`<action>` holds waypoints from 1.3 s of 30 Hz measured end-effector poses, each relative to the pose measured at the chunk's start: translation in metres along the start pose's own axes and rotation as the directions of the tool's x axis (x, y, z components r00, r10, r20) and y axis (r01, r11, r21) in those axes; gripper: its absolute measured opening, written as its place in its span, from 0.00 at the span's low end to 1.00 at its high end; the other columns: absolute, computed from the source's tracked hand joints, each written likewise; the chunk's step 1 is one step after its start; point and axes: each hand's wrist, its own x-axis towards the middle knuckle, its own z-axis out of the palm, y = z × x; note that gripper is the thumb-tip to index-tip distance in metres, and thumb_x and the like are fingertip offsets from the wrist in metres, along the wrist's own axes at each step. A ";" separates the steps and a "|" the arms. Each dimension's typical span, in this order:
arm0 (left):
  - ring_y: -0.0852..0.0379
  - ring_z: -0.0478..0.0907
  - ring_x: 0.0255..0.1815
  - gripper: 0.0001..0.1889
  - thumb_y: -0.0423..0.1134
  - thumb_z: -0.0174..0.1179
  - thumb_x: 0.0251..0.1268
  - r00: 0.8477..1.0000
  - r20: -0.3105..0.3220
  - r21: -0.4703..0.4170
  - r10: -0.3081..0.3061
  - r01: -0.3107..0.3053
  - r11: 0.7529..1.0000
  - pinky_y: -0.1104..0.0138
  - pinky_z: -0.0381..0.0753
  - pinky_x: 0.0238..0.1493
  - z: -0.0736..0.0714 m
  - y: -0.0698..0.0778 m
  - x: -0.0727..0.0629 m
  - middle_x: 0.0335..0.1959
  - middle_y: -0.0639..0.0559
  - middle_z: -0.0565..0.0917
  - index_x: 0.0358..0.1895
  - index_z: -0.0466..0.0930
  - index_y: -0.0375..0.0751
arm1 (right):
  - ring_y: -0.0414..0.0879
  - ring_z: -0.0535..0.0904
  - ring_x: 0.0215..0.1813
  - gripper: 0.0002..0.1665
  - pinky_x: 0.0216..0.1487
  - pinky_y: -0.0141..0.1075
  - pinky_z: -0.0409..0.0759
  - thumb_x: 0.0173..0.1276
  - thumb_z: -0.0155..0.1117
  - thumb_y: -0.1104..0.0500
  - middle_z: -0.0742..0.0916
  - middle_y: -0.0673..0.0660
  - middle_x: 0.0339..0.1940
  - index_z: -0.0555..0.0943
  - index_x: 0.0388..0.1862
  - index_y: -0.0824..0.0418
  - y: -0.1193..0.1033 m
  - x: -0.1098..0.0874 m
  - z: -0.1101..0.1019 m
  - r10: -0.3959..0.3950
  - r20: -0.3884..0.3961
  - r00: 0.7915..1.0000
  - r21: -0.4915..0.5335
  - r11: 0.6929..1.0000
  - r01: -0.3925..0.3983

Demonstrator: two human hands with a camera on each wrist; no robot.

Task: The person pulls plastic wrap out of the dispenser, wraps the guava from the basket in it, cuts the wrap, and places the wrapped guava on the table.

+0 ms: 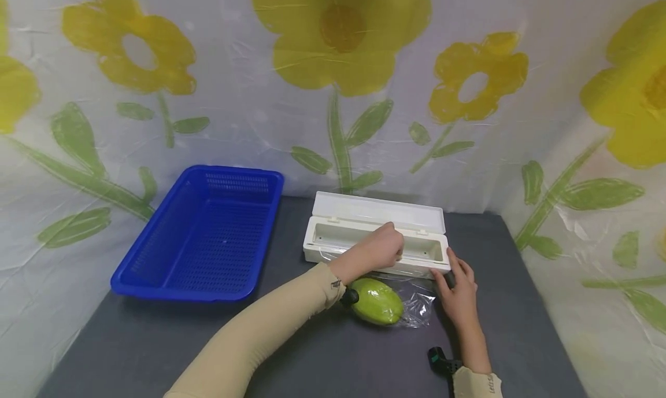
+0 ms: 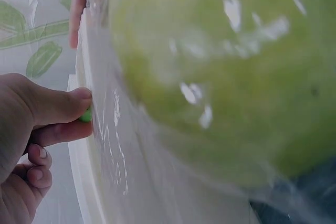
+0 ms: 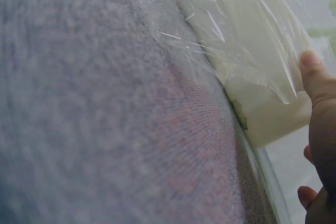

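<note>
A long white plastic-wrap dispenser box (image 1: 374, 263) stands on the table, its lid (image 1: 380, 208) tilted back. Clear plastic wrap (image 1: 417, 305) hangs over its front and covers a green, mango-like fruit (image 1: 377, 301) just before it. My left hand (image 1: 372, 250) is over the front edge of the box. In the left wrist view its thumb and index finger pinch a small green slider (image 2: 85, 115) on that edge. My right hand (image 1: 459, 291) holds the right end of the box, the thumb (image 3: 311, 66) against the front in the right wrist view.
A blue plastic basket (image 1: 250, 282) with slotted walls stands on the left of the dark grey table (image 1: 312, 363). Behind the table hangs a white sheet (image 1: 234, 114) with painted yellow flowers. My left forearm (image 1: 270, 328) crosses the table's front.
</note>
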 end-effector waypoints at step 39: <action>0.59 0.47 0.23 0.31 0.30 0.62 0.71 0.998 0.033 -0.062 -0.044 0.046 0.997 0.64 0.55 0.43 -0.022 -0.063 -0.085 0.11 0.63 0.55 0.10 0.60 0.55 | 0.79 0.76 0.62 0.42 0.58 0.74 0.71 0.73 0.72 0.62 0.80 0.82 0.62 0.68 0.82 0.59 -0.001 -0.001 -0.001 0.010 -0.005 1.000 -0.029 1.000 -0.010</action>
